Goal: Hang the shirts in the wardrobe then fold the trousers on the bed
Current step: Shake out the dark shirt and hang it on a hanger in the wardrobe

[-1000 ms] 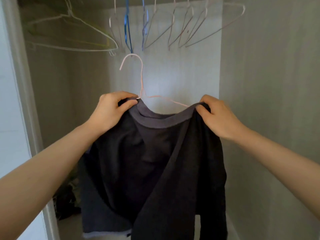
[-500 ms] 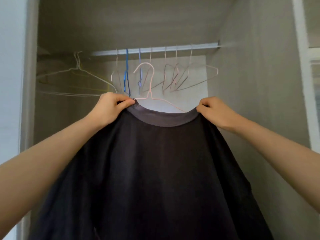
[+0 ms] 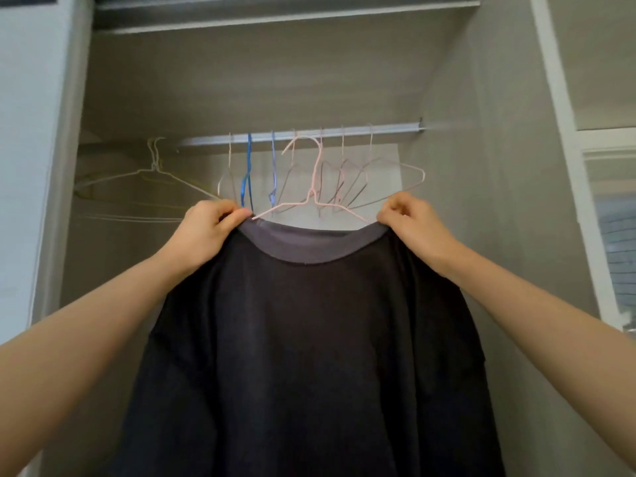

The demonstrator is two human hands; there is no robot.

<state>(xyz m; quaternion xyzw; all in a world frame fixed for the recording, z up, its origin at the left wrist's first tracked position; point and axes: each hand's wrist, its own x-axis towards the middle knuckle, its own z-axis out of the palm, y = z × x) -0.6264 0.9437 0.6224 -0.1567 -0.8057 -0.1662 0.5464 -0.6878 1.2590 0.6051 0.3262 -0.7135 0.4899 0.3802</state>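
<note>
A dark grey shirt point(image 3: 309, 339) with a lighter grey collar hangs on a pink wire hanger point(image 3: 314, 187). My left hand point(image 3: 206, 232) pinches the left shoulder at the collar's end. My right hand point(image 3: 413, 225) pinches the right shoulder. The pink hanger's hook rises just under the silver wardrobe rail point(image 3: 385, 129); whether it touches the rail I cannot tell. The shirt's lower part runs out of the frame.
Several bare wire hangers point(image 3: 358, 180) hang on the rail behind the pink one, with two blue hangers point(image 3: 248, 173) to the left and pale hangers point(image 3: 151, 173) further left. The wardrobe's side walls point(image 3: 499, 235) close in on both sides, with a shelf point(image 3: 275, 15) above.
Both hands have lifted the shirt and pink hanger upward toward the rail. The view has tilted up, so the rail and shelf now show; the shirt hangs flatter.
</note>
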